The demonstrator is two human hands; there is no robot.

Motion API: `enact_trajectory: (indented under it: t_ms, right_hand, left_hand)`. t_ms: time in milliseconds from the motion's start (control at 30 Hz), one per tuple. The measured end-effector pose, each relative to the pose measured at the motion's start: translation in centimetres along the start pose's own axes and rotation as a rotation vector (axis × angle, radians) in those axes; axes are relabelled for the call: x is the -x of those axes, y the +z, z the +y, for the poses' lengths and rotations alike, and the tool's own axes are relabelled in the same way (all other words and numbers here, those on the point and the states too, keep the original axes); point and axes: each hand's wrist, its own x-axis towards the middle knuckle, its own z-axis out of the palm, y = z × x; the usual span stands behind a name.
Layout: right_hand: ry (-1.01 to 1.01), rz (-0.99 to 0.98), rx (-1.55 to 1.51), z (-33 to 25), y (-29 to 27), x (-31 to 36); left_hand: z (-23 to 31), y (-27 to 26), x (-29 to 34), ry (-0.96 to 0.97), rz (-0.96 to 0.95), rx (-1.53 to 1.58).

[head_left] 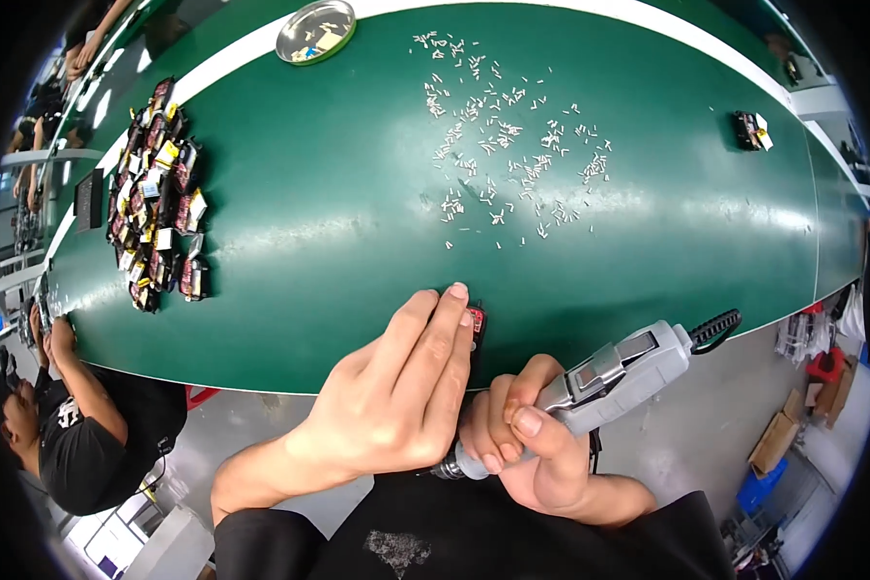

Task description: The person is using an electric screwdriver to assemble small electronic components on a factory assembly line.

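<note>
My left hand (387, 387) is at the table's near edge, its fingers stretched forward and pressed together along a small black-and-red device (478, 324). Most of that device is hidden behind the fingers, so its shape does not show fully. In my right hand (527, 435) is a grey electric screwdriver (628, 377), with fingers and thumb wrapped round its narrower front part. The screwdriver lies slanted: its black cable end points up and right, its dark tip down and left, just below my left wrist.
Many small silvery slivers (512, 135) lie scattered over the green table (309, 242). At left is a pile of black devices with yellow and white labels (155, 203); another device (749, 130) sits far right. A round metal dish (316, 34) stands at the back. A co-worker (77, 425) sits at left.
</note>
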Motion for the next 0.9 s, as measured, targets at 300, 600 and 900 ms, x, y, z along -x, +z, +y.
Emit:
enact_trajectory:
  t_ms: [300,600,900]
  right_hand:
    - [-0.047,0.135,0.128,0.2,-0.6,0.5]
    - [-0.133,-0.157,0.163,-3.6,-1.2,-0.6]
    - [-0.406,-0.403,0.485,-10.0,1.2,-4.9]
  left_hand:
    - [1.6,0.6,-0.3,0.069,-0.010,0.025]
    - [1.8,0.8,0.2,-0.008,-0.050,0.090]
    - [1.9,0.7,0.7,0.043,-0.119,-0.023]
